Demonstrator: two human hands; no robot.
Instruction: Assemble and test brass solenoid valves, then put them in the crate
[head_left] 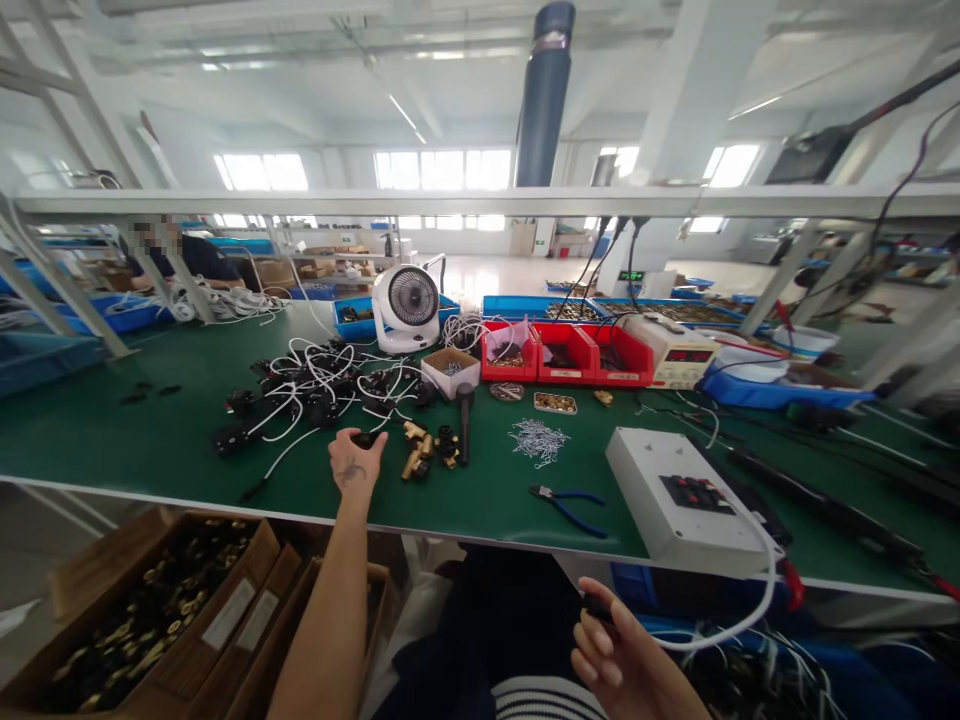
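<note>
My left hand is closed over the green bench, fingers and thumb gripping a small black part mostly hidden by them. Beside it lies a tangle of white cords with black ends. Just right of that hand is a group of brass fittings, with small black pieces and a black rod-shaped tool next to them. My right hand, low in front of the bench edge, pinches a small black piece whose kind I cannot make out.
Blue-handled pliers and a pile of small metal clips lie on the bench. A grey switch box stands at right. Behind are red bins, a white fan and a power supply. Below left is a cardboard box.
</note>
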